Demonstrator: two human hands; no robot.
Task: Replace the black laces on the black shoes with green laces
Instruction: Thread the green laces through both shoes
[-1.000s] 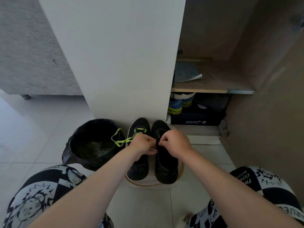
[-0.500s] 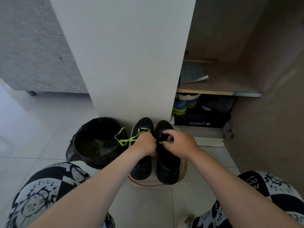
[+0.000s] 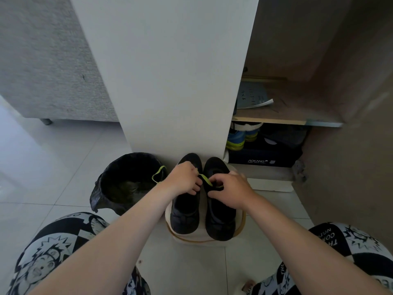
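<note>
Two black shoes stand side by side on a round pale mat (image 3: pixel 240 226), toes pointing away from me. My left hand (image 3: pixel 184 177) rests over the left shoe (image 3: pixel 184 213) and pinches a green lace (image 3: pixel 205 179) that runs across to the right shoe (image 3: pixel 221 220). My right hand (image 3: pixel 229 191) sits on the right shoe's lacing area with fingers curled, pinching the same green lace. A loop of green lace (image 3: pixel 158 175) hangs out to the left of my left hand. The eyelets are hidden under my hands.
A bin lined with a black bag (image 3: pixel 125 182) stands just left of the shoes. A white cabinet door (image 3: pixel 170 71) rises behind them. To the right, an open cupboard holds a dark shoe box (image 3: pixel 263 158), blue-yellow shoes (image 3: pixel 236 139) and a shelf with papers (image 3: pixel 253 96).
My left hand has moved up over the left shoe's front. A stretch of green lace now shows between the two hands, and the right hand has shifted down onto the right shoe.
</note>
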